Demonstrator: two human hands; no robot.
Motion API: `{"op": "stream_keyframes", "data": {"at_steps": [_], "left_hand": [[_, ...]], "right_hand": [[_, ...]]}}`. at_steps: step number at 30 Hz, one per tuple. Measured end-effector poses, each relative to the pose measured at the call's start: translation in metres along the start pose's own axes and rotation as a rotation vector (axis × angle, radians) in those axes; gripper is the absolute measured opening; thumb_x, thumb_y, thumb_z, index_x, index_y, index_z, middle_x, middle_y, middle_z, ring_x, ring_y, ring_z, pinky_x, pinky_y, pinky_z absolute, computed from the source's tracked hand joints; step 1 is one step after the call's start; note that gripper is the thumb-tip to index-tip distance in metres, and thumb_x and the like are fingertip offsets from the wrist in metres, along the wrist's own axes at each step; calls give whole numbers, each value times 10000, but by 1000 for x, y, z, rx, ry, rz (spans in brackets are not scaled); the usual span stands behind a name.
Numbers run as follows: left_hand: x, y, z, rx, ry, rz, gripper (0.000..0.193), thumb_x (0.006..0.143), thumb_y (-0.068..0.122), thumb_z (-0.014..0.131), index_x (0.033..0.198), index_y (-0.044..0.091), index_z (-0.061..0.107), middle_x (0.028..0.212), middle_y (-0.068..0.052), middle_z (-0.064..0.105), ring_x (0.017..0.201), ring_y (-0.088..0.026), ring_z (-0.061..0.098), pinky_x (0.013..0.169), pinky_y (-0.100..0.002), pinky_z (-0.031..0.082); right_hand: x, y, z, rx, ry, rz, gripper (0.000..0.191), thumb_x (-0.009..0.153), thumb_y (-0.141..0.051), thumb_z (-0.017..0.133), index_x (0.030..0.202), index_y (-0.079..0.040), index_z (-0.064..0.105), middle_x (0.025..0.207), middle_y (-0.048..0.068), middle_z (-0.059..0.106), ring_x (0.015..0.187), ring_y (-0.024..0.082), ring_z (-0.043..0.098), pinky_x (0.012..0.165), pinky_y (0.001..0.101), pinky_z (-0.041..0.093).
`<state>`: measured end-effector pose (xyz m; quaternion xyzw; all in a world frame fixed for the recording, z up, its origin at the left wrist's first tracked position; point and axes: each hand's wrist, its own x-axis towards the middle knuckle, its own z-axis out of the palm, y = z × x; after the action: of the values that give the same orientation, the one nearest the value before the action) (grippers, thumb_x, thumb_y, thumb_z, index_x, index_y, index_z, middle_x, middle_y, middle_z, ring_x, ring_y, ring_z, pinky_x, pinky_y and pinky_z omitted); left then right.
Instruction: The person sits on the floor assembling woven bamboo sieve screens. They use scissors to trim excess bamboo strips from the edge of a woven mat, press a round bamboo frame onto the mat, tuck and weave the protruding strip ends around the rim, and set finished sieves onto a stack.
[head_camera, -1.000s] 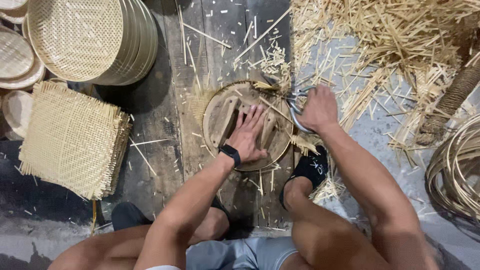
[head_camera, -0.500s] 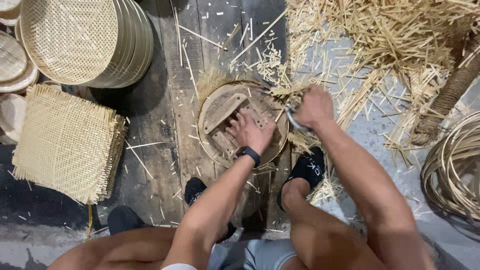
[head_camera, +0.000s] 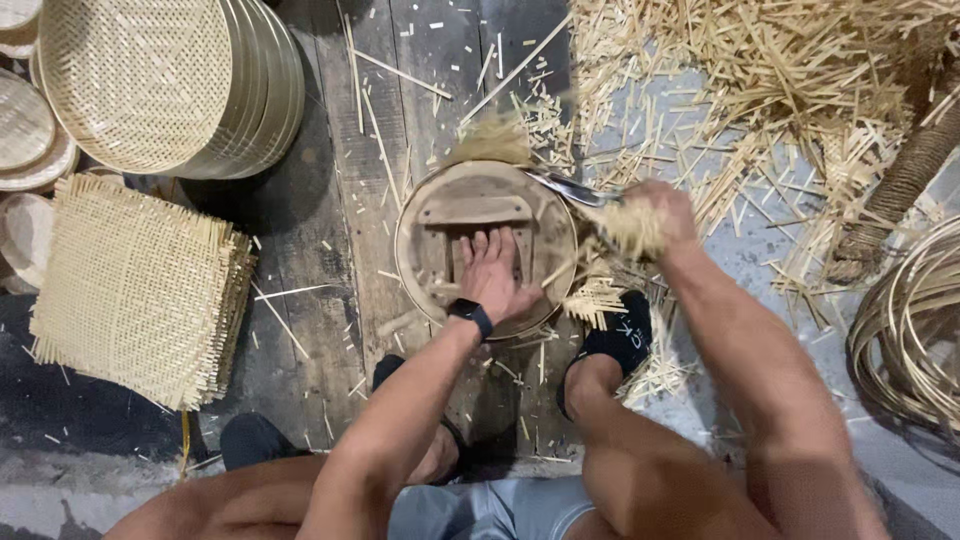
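My left hand (head_camera: 497, 270) lies flat and open on the round wooden form (head_camera: 485, 245), which sits on the floor boards (head_camera: 330, 250) between my feet. My right hand (head_camera: 650, 215) is closed around a knife (head_camera: 570, 188) at the form's right rim, blurred. Stacked trays (head_camera: 150, 80), square mats (head_camera: 140, 285) and offcuts (head_camera: 760, 80) lie around.
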<state>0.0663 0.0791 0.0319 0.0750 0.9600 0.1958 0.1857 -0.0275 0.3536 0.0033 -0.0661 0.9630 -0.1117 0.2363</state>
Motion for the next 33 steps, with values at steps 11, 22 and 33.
{"op": "stream_keyframes", "data": {"at_steps": [11,22,33], "left_hand": [[-5,-11,-26,173,-228,185,1138,711,534,809,1525,-47,266,1561,-281,344,1481,-461,241,1235,-582,73],[-9,-19,-37,234,-415,289,1145,671,407,853,1576,43,252,1635,-166,282,1530,-365,205,1258,-547,76],[-7,-47,-16,319,-485,437,1170,572,355,907,1551,87,326,1646,-89,275,1530,-287,206,1253,-558,67]], "right_hand": [[-7,-20,-15,-163,225,-161,262,841,-228,678,1013,-33,713,915,178,647,833,307,637,708,462,570],[11,-27,-14,-158,127,-130,236,866,-214,650,993,-27,719,874,153,652,800,262,626,771,414,570],[18,-13,7,-276,99,-117,329,766,-360,657,887,-61,721,857,157,683,809,288,682,760,410,584]]}}
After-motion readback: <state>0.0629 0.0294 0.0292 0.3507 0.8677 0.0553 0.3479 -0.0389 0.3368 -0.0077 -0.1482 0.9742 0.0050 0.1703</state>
